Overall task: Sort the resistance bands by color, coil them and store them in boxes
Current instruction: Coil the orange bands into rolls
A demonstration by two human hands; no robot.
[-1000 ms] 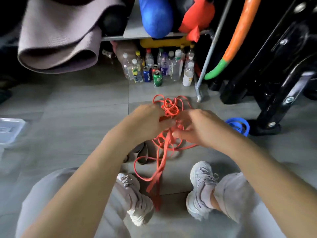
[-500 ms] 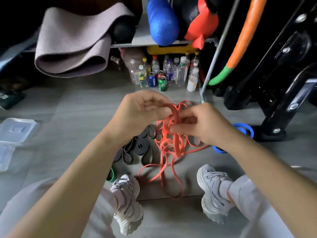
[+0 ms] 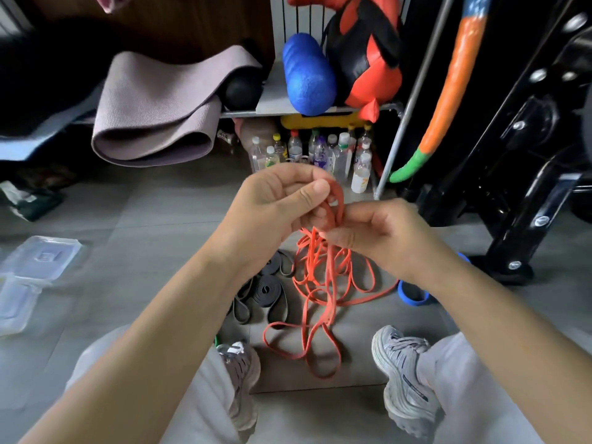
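Thin orange resistance bands [image 3: 323, 283] hang in a tangle from both hands down to the grey floor between my shoes. My left hand [image 3: 275, 206] pinches their top loop between thumb and fingers. Just to the right and slightly lower, my right hand [image 3: 374, 235] grips the same bundle. Dark grey bands [image 3: 266, 291] lie partly coiled on the floor to the left of the tangle. A blue band [image 3: 413, 294] peeks out under my right forearm. A bit of green band [image 3: 217, 339] shows by my left shoe. Clear plastic boxes [image 3: 35, 267] sit at the far left.
A shelf [image 3: 272, 108] ahead carries a folded mauve mat [image 3: 153, 116], a blue foam roller [image 3: 307, 75] and a red bag. Several bottles [image 3: 320, 152] stand under it. A black machine frame [image 3: 512, 193] and an orange-green bar [image 3: 448, 100] stand at the right.
Both hands have lifted the orange bands higher off the floor, so the tangle hangs longer beneath them. The view has tilted up, and the grey bands and boxes have come into sight.
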